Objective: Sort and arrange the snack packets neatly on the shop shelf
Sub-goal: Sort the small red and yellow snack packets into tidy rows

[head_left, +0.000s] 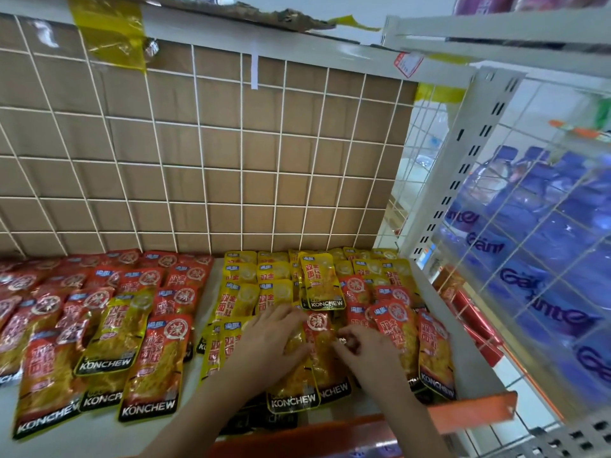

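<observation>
Left hand [267, 338] flat, fingers straight, pressing on yellow packet [294, 388]. Right hand [362, 347] curled, pinching edge of red packet [322, 358], which lies between the hands on the shelf [109, 438].

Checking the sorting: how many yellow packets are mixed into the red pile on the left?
1: a yellow packet lies on top of the red packets, about mid-pile. Others may be hidden underneath.
</observation>
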